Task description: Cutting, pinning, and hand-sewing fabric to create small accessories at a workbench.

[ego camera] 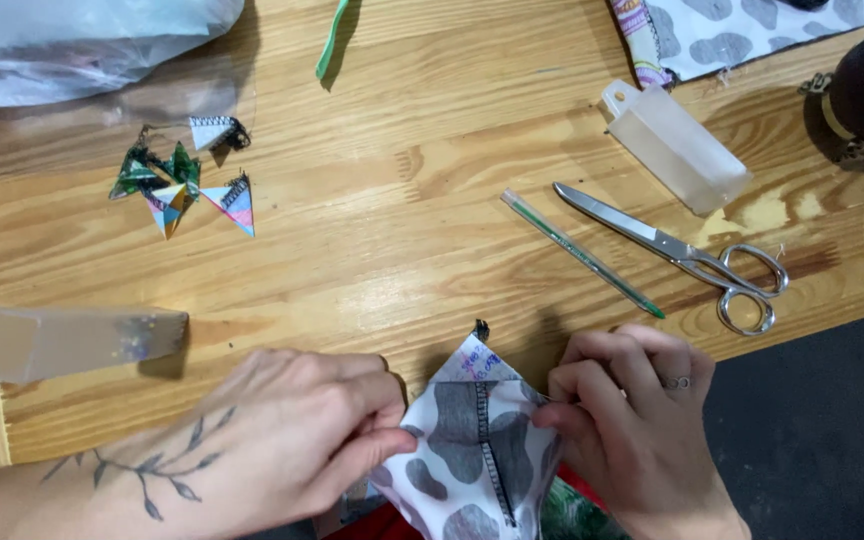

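Pine table (402,200) fills the frame, dark floor at lower right. At bottom centre, left hand (292,440) and right hand (632,430) pinch the cloth (477,450); scissors (682,255) at right.

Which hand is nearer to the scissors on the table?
The right hand. It sits just below and left of the scissors, pinching the spotted fabric. The left hand grips the fabric's other side, much farther left.

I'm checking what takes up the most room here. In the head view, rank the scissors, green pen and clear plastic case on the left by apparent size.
1. Scissors and clear plastic case: similar length, too close to rank.
2. Green pen: shorter, far thinner.
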